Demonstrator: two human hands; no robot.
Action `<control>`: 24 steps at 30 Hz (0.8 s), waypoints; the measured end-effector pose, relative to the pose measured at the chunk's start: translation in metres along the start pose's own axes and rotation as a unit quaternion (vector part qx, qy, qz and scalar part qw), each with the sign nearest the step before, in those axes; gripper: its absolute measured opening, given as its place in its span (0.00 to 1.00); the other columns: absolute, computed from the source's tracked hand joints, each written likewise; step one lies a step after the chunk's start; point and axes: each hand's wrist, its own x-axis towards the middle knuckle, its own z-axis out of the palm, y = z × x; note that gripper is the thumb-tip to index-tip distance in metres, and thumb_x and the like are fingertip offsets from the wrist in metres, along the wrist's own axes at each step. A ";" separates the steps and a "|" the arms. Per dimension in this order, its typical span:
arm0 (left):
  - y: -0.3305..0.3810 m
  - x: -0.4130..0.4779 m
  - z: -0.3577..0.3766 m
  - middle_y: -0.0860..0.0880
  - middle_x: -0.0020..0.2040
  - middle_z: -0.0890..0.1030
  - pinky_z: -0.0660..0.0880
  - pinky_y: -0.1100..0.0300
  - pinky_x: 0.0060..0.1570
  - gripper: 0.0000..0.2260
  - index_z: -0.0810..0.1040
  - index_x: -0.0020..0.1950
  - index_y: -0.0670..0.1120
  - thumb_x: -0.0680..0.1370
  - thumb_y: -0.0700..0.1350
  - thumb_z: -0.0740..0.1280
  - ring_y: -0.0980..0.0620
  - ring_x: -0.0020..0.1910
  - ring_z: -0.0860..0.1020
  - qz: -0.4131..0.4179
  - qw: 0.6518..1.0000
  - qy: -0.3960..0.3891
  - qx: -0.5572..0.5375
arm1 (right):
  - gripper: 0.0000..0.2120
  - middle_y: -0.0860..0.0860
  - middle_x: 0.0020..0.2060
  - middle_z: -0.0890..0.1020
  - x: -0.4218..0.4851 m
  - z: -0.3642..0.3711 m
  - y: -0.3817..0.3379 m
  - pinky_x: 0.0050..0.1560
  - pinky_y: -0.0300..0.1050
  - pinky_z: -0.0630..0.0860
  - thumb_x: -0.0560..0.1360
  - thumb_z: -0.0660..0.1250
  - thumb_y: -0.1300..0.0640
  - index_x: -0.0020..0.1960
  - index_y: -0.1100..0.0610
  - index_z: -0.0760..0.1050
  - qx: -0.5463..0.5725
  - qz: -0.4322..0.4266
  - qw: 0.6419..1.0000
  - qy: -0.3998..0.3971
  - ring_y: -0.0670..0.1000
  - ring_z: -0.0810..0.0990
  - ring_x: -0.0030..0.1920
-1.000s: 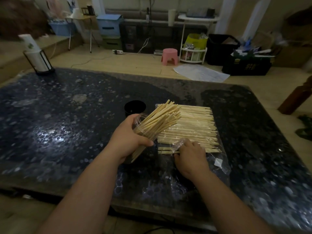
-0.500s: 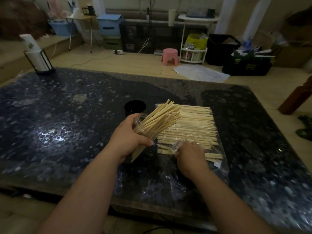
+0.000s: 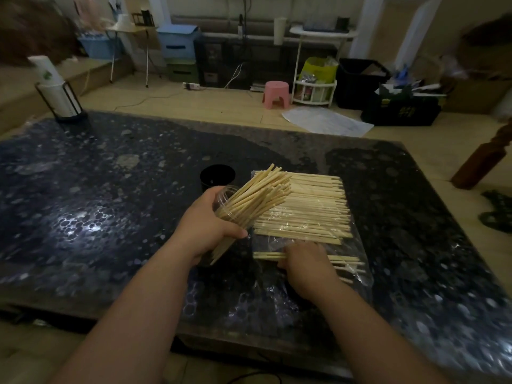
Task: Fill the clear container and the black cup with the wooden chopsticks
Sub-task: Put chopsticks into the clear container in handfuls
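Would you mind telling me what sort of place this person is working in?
Probably a room in a home, partly used for storage: beyond the dark speckled table are a pink plastic stool, blue storage bins and a white rack along the far wall.

Dim room, glare patch on tabletop [image 3: 80, 223], wide-angle edge warp, bg soft

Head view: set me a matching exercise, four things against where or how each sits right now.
Things:
1 container
2 black cup
3 stool
4 chopstick pile

Places or states:
a on the floor
b tilted in the left hand
c flat on the wrap
d upright on the table

Pairs: 1-b, 2-d, 3-a, 4-c.
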 end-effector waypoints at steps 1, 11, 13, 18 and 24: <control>-0.001 0.001 0.000 0.53 0.71 0.73 0.69 0.52 0.64 0.46 0.66 0.76 0.57 0.63 0.39 0.82 0.50 0.68 0.71 -0.001 1.000 0.004 0.001 | 0.13 0.52 0.59 0.79 -0.001 -0.001 0.000 0.62 0.52 0.67 0.80 0.62 0.49 0.62 0.51 0.75 0.008 -0.010 1.000 0.005 0.56 0.75 0.60; -0.001 0.001 0.003 0.52 0.70 0.73 0.70 0.52 0.65 0.47 0.66 0.76 0.57 0.63 0.39 0.82 0.50 0.67 0.71 0.007 1.000 0.009 0.012 | 0.16 0.54 0.58 0.75 -0.018 -0.022 0.001 0.58 0.53 0.73 0.83 0.55 0.48 0.67 0.53 0.72 0.045 -0.040 0.998 0.013 0.60 0.75 0.59; 0.001 0.000 0.003 0.53 0.69 0.72 0.69 0.54 0.62 0.45 0.66 0.76 0.56 0.64 0.38 0.82 0.52 0.65 0.70 0.011 1.000 0.009 0.010 | 0.17 0.55 0.59 0.76 -0.024 -0.033 -0.001 0.57 0.53 0.74 0.84 0.54 0.46 0.65 0.53 0.71 0.044 -0.041 0.998 0.001 0.60 0.76 0.59; 0.002 -0.002 0.006 0.54 0.64 0.72 0.68 0.56 0.58 0.44 0.67 0.75 0.55 0.63 0.37 0.82 0.53 0.61 0.70 0.020 1.000 0.017 0.010 | 0.16 0.58 0.57 0.80 -0.037 -0.056 -0.006 0.50 0.51 0.72 0.84 0.53 0.44 0.65 0.51 0.68 0.017 -0.049 0.999 -0.001 0.62 0.78 0.56; 0.002 -0.002 0.008 0.53 0.67 0.73 0.70 0.52 0.62 0.45 0.67 0.75 0.55 0.63 0.37 0.82 0.51 0.64 0.71 0.010 1.000 0.028 0.007 | 0.11 0.51 0.42 0.81 -0.053 -0.088 -0.007 0.41 0.49 0.68 0.76 0.60 0.42 0.45 0.49 0.71 0.007 -0.083 0.990 0.117 0.58 0.79 0.45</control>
